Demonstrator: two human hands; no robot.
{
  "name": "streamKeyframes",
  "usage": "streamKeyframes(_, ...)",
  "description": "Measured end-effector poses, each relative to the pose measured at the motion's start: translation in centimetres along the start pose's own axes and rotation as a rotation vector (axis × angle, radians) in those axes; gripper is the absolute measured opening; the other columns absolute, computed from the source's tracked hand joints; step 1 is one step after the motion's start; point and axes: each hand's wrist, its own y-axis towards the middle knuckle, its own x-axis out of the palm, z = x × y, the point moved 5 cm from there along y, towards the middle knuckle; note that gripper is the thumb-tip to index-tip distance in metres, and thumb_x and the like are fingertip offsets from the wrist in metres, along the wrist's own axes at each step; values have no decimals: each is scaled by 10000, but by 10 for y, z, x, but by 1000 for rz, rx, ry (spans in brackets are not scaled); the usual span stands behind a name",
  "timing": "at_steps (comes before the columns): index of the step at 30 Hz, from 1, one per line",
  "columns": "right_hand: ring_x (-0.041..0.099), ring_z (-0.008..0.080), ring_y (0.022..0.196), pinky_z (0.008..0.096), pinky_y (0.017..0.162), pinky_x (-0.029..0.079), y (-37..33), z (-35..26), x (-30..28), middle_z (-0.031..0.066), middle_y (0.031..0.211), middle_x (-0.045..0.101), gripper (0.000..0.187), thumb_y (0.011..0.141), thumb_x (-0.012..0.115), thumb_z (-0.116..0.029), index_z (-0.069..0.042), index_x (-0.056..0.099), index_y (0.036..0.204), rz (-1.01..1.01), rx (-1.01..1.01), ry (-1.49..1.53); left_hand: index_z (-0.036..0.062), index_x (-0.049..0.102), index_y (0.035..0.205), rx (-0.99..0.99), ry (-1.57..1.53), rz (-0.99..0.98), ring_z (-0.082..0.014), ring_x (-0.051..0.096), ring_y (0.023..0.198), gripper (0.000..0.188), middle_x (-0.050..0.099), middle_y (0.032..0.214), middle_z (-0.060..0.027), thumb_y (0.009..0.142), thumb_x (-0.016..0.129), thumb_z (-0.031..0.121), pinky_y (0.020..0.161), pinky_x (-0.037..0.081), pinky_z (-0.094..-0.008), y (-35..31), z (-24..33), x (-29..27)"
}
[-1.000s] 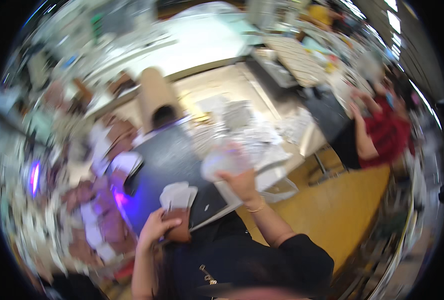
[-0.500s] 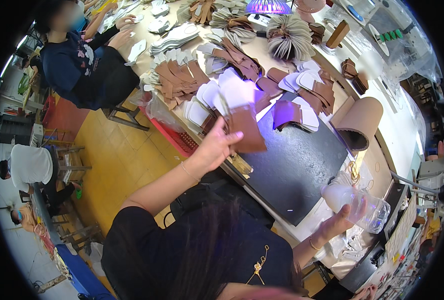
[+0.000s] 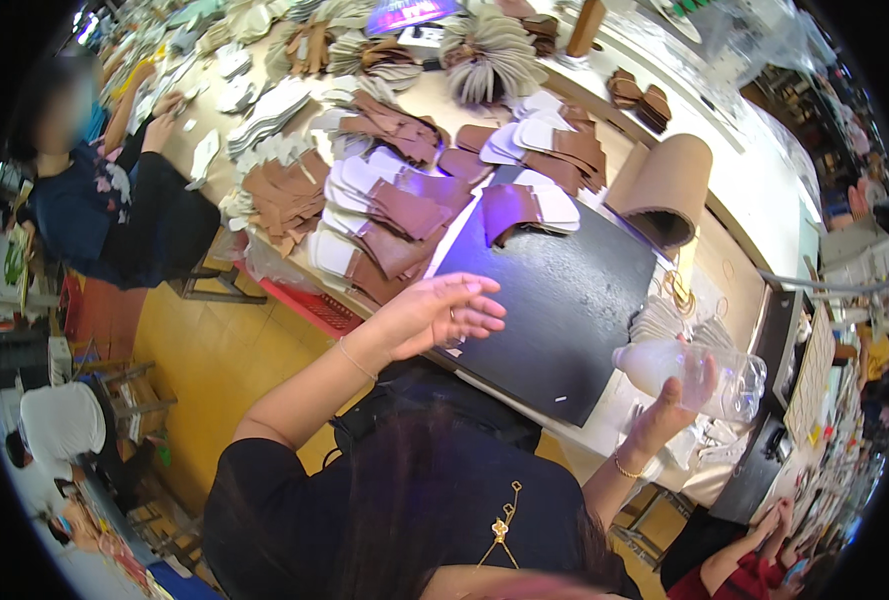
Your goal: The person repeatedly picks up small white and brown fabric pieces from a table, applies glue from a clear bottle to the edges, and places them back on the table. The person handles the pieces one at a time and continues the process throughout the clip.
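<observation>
My left hand (image 3: 439,315) is raised over the near left edge of a black mat (image 3: 554,310), fingers apart and nothing in them. Beyond it lie fanned piles of brown leather pieces with white parts (image 3: 399,235), overlapping one another. One more brown-and-white bundle (image 3: 524,210) rests on the mat's far end. On the right, my right hand (image 3: 679,400) is wrapped round a clear plastic bottle (image 3: 739,385). The bottle is tilted on its side, its neck toward the mat, with something whitish inside that end.
A rolled brown sheet (image 3: 664,190) stands right of the mat. Pale fanned pieces (image 3: 659,325) lie near the bottle. A lit lamp (image 3: 409,15) is at the back. A red basket (image 3: 314,305) sits below the table's left edge. A co-worker (image 3: 114,200) sits at the far left.
My left hand has let go of the brown-and-white pieces, which now lie on the left pile, and has drawn back. The bottle stays in my right hand. The view has shifted.
</observation>
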Motion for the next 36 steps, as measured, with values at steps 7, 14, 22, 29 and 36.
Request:
streamKeyframes(7,520,379,1252,476,1027,458,-10,9,6,165,1318,494,870,776,819,-424,-32,356,1400,-14,17,176,13,621,1177,853,1437,340,-344,584,1116,355,617,1171,-166,891,669,217,974,453,-410,106,72,20)
streamKeyframes(14,518,368,1259,469,1038,449,-11,7,-16,136,1325,487,903,778,830,-377,-30,312,1433,1,26,65,-11,576,1244,799,1670,297,-391,504,1225,423,562,1273,-211,934,609,274,1041,394,-449,142,13,40)
streamKeyframes(22,539,347,1231,449,1036,443,-1,8,9,308,1307,539,825,816,753,-504,-82,349,1398,81,-29,131,25,436,1413,946,1670,263,-398,322,1380,539,411,1460,-184,954,585,264,1136,250,-493,77,-33,77)
streamKeyframes(29,543,356,1226,458,1023,459,6,1,30,304,1313,535,805,813,772,-460,-86,357,1393,49,-67,187,14,628,1091,398,1526,380,-362,524,1062,510,589,1061,-164,840,704,452,900,431,-439,91,4,35)
streamKeyframes(36,559,353,1200,463,1007,472,-2,3,15,292,1301,545,811,810,761,-493,-90,361,1389,85,-36,112,1,643,967,491,1653,29,-355,573,904,415,600,887,-160,784,775,351,826,462,-413,101,-2,72)
